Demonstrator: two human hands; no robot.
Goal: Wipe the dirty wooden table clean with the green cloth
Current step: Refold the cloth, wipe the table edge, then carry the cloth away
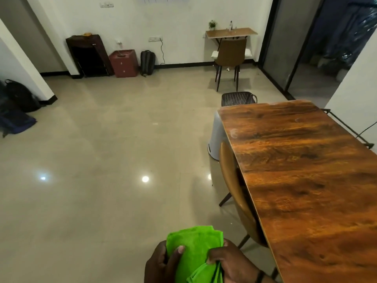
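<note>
— What do the hands do?
— The left hand (161, 262) curls round the green cloth (195, 252), thumb flat on top. The right hand (230, 262) pinches the cloth's right side. Both hold it over the floor (102, 160).
— What is close by?
— A brown chair (234, 190) sits tucked at the table's left edge, between the cloth and the wooden table (306, 180).
— Does the cloth touch the table?
— No. It is near the table's front left corner.

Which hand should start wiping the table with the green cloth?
Probably the right hand. Both hands hold the green cloth, but the wooden table lies on the right side, so that hand is nearer to it; the left hand would have to reach across.
</note>
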